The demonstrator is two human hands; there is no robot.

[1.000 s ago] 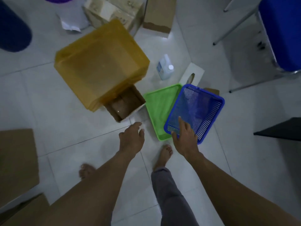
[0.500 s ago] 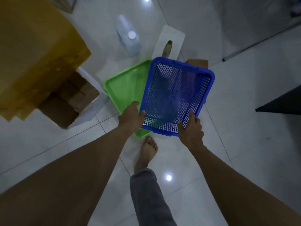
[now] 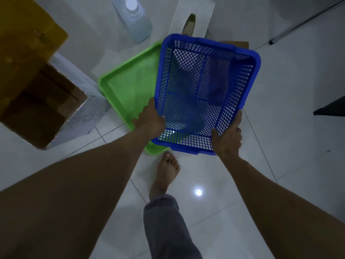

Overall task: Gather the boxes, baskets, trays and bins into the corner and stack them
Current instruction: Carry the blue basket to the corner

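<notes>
Your left hand (image 3: 151,119) and right hand (image 3: 228,136) fingers grip the blue basket's (image 3: 202,75) near corners: lift level, clear of the green tray (image 3: 128,90).

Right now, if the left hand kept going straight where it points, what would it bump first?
The blue basket: the left hand grips its side, so it would push into the mesh. The green tray probably lies below that path.

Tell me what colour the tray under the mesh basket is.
Green tray, clearest in the head view.
</notes>
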